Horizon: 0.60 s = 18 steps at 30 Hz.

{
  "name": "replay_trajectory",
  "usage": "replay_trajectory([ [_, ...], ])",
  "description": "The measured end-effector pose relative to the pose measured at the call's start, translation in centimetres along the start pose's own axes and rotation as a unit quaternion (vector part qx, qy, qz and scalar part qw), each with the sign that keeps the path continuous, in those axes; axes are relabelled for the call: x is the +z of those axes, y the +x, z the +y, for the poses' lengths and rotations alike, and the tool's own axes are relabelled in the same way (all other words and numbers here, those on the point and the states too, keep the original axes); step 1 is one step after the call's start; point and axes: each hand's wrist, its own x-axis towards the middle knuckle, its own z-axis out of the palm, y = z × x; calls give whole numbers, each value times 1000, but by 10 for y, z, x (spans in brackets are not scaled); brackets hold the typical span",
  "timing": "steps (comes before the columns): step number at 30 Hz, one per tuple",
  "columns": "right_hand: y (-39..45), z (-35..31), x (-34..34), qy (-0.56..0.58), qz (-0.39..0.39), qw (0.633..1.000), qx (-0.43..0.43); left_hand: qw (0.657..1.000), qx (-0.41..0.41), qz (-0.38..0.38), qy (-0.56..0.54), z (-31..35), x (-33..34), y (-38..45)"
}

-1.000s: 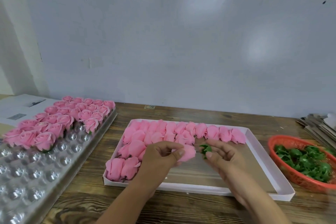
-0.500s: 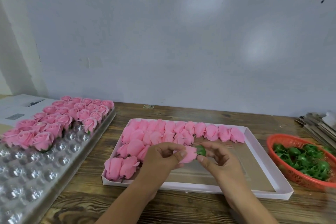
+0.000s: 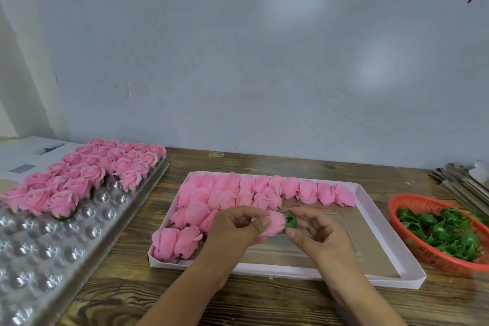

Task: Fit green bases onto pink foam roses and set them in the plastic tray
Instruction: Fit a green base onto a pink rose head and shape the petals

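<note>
Left hand (image 3: 235,227) around pink rose (image 3: 274,223), right hand (image 3: 315,230) pinching green base (image 3: 291,219).

Left hand (image 3: 239,225) fingers cover most of the rose (image 3: 275,225); can't tell if the green base (image 3: 291,220) is fully seated behind those fingertips.

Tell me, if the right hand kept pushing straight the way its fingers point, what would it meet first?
Probably the green base it pinches, pressed against the pink rose held by the left hand; the right hand points leftward.

Bright even light, soft wall glare patches, wide-angle edge bending, slight softness
</note>
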Motion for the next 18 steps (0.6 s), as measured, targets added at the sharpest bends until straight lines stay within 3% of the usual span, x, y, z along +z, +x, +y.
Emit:
replay_trajectory([
  [18,-2,3,0,32,0,999,27,1000,-6,-11,-6,-2,1,0],
])
